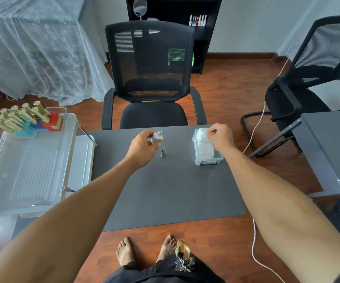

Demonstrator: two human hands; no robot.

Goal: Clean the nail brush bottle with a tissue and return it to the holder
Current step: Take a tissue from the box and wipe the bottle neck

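Observation:
My left hand point(142, 147) holds a small clear nail brush bottle point(157, 137) with a yellow mark on its face, its neck uncapped, lifted above the dark table point(165, 190). The bottle's gold cap with its brush point(163, 153) stands upright on the table just below the bottle. My right hand point(219, 136) hovers over a clear plastic box of white tissues point(204, 148), fingers pinched together at the top of the stack. Whether a tissue is pinched I cannot tell. The holder with several gold-capped bottles point(25, 119) stands at the far left on a clear tray point(28, 166).
A black mesh chair point(150, 78) faces the table's far edge. A second chair point(318, 74) and a grey table point(332, 144) are to the right. A white cable point(253, 237) runs along the wooden floor. My bare feet show below the table's near edge.

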